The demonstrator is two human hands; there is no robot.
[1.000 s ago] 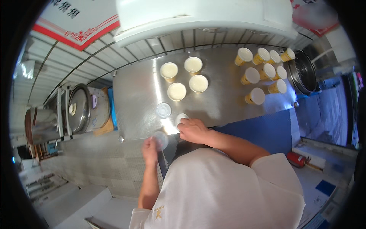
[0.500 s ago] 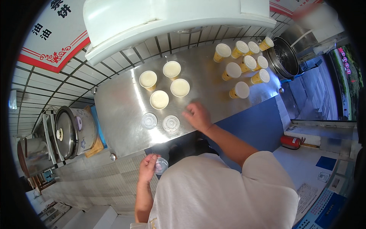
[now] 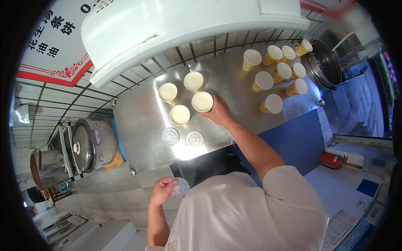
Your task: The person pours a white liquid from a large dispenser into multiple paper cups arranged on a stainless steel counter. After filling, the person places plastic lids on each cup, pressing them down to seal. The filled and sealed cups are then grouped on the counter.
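Left hand point(image 3: 162, 191) pinches a lid point(image 3: 181, 187); right hand point(image 3: 219, 112) clasps a cup point(image 3: 202, 102), one of four uncapped; nine cups point(image 3: 264, 80) rightward seem capped

This looks like a small food shop's kitchen: a steel table point(image 3: 140, 125), several filled cups point(image 3: 202, 102), a lidded pot point(image 3: 104, 140) and a printed sign point(image 3: 63, 54)
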